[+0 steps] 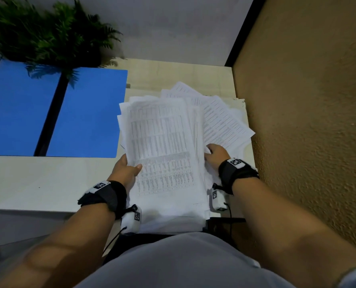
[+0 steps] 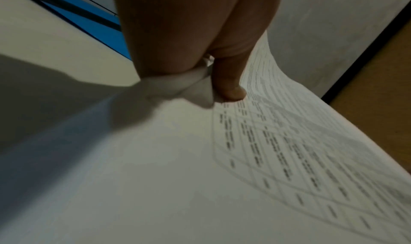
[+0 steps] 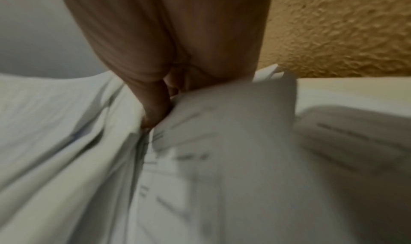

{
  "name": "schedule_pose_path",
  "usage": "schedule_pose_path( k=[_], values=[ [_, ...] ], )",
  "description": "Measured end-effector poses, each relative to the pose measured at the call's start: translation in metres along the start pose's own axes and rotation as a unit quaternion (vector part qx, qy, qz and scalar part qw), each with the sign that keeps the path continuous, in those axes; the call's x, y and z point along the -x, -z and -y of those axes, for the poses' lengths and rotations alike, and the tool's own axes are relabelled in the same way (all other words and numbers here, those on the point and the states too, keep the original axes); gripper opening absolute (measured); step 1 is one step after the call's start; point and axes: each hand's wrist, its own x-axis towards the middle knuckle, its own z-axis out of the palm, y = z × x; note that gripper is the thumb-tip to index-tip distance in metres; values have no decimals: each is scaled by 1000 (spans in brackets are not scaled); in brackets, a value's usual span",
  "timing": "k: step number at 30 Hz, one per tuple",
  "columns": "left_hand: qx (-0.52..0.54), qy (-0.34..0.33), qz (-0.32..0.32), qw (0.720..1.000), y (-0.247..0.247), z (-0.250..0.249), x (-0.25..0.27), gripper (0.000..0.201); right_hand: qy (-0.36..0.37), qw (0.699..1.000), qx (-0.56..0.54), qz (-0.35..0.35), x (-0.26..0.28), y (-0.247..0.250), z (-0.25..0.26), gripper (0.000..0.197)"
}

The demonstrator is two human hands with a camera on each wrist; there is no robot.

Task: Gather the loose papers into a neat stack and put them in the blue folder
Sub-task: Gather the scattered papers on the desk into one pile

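A thick, uneven pile of printed white papers (image 1: 164,146) lies on the pale table, its near end hanging over the front edge. My left hand (image 1: 128,168) grips the pile's left edge, thumb on top of the upper sheet (image 2: 278,142). My right hand (image 1: 215,155) holds the right side, fingers curled into the sheets (image 3: 222,142). More sheets (image 1: 224,119) fan out to the right behind it. The blue folder (image 1: 85,113) lies open and flat at the left, beside the pile, with a dark spine (image 1: 51,113) down its middle.
A potted fern (image 1: 48,34) stands behind the folder and overhangs it. A rough ochre wall (image 1: 308,121) runs close along the table's right side. A grey wall (image 1: 173,26) closes the back. Bare tabletop (image 1: 48,179) lies in front of the folder.
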Motion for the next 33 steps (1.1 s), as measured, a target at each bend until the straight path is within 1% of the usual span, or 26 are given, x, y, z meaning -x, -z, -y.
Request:
schedule_pose_path(
  k=[1, 2, 4, 5, 6, 8, 9, 10, 13, 15, 16, 17, 18, 19, 20, 21, 22, 23, 24, 27, 29, 31, 33],
  values=[
    [8, 1, 1, 1000, 1, 1, 0, 51, -12, 999, -24, -21, -1, 0, -3, 15],
    [19, 2, 2, 1000, 3, 1, 0, 51, -34, 996, -56, -56, -3, 0, -6, 21],
    [45, 0, -2, 999, 4, -1, 1, 54, -99, 977, -121, -144, -2, 5, -11, 38],
    [55, 2, -2, 998, 4, -1, 0, 57, -130, 967, -126, -179, -2, 7, -14, 41],
    [60, 3, -1, 998, 4, -1, -1, 59, -165, 959, -119, -197, -1, 11, -17, 43],
    [53, 7, -2, 999, 4, -1, -3, 60, -213, 952, -92, -201, 2, 15, -22, 48],
    [42, 9, -1, 999, 2, -2, -2, 59, -222, 948, -94, -206, 1, 15, -23, 50],
    [27, 14, 0, 1000, 0, -3, -2, 57, -227, 942, -120, -217, -1, 13, -24, 53],
    [-21, 24, -11, 999, -7, -7, -1, 48, -212, 908, -256, -254, -7, 15, -22, 68],
    [-83, 15, -26, 996, -9, -9, -2, 44, -224, 893, -309, -240, -13, 20, -19, 79],
    [-116, 10, -30, 993, -9, -10, -3, 46, -227, 880, -349, -231, -15, 22, -18, 80],
    [-136, 6, -32, 990, -9, -11, -4, 48, -218, 863, -395, -227, -19, 21, -18, 76],
    [-142, 7, -32, 989, -10, -12, -4, 46, -204, 857, -424, -211, -20, 20, -17, 67],
    [-149, 7, -31, 988, -10, -12, -5, 45, -190, 863, -428, -188, -21, 19, -14, 58],
    [-159, 11, -31, 987, -11, -13, -6, 45, -188, 876, -411, -169, -21, 17, -13, 51],
    [-171, 14, -29, 985, -11, -13, -6, 47, -191, 887, -390, -158, -22, 14, -12, 47],
    [-182, 16, -27, 983, -12, -14, -6, 51, -192, 894, -373, -157, -22, 14, -11, 45],
    [-196, 17, -26, 980, -12, -13, -8, 56, -184, 898, -362, -172, -21, 14, -10, 43],
    [-205, 20, -27, 978, -12, -14, -8, 58, -165, 901, -349, -199, -18, 19, -6, 41],
    [-225, 21, -29, 974, -15, -18, -3, 54, -90, 909, -275, -301, -1, 46, 15, 37],
    [-237, 22, -33, 971, -15, -18, -2, 56, -38, 895, -233, -378, 17, 72, 34, 34],
    [-232, 23, -34, 972, -17, -20, 2, 58, 12, 872, -199, -448, 34, 98, 50, 33],
    [-221, 24, -36, 974, -19, -21, 5, 61, 70, 851, -184, -486, 51, 123, 64, 32]
  ],
)
